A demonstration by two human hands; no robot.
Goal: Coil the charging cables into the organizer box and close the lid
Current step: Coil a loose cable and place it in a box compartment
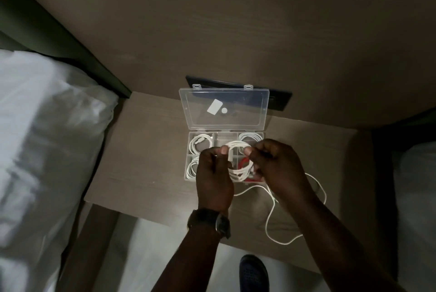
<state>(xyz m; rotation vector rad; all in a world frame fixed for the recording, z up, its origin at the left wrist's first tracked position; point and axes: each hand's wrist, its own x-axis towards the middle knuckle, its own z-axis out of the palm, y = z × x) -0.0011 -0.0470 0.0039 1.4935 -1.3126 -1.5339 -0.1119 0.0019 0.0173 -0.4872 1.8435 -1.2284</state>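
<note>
I find no text, brand, number or sign that I can read anywhere in this view. Candidates checked: the clear lid (224, 110) of the organizer box, standing open at the far edge of the nightstand (151, 150), carries two white stickers, one rectangular (215, 106) and one round (224, 110); both look blank to me from here, with no print that resolves. The dark wall plate (280, 100) behind the lid shows no marking I can make out. The face of the wristwatch (221, 224) on my left wrist is dark and shows no digits.
</note>
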